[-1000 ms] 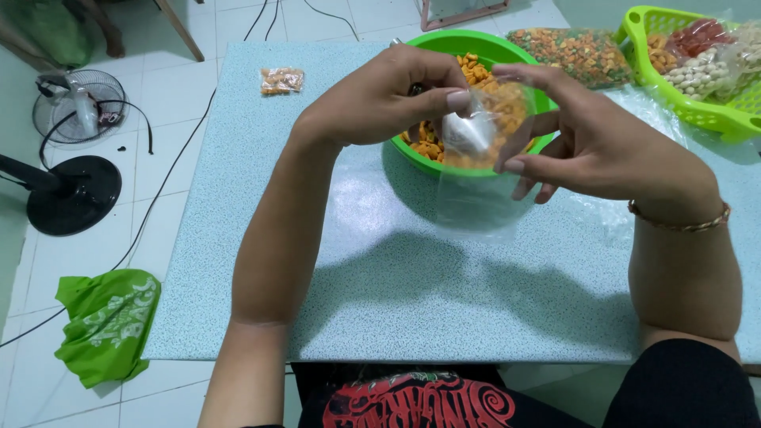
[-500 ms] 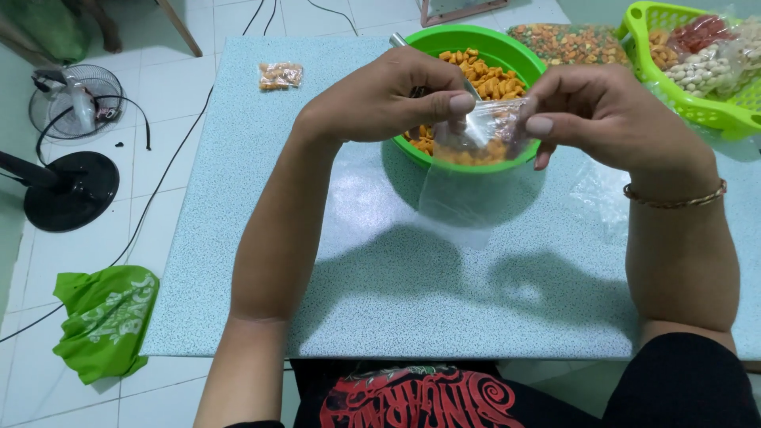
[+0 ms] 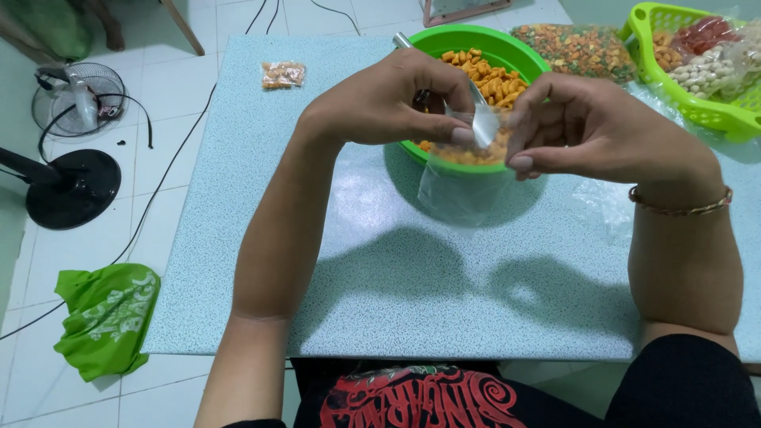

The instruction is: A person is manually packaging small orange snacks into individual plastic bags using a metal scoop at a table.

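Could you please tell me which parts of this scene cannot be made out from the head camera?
- Mouth of the clear plastic bag: covered by the fingertips of the left hand and right hand.
- Near side of the green bowl and its orange snacks: hidden behind both hands.
- Spoon handle: its lower end is behind the left hand.
- Green basket: cut off by the right edge.
- Fan on the floor: partly cut off at the left.

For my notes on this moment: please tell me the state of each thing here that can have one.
Clear plastic bag: hanging open-topped, held by both hands.
Left hand: pinching the bag's rim.
Right hand: pinching the bag's rim.
Green bowl: holds orange snacks.
Small snack packet: lying flat.
Green basket: filled.
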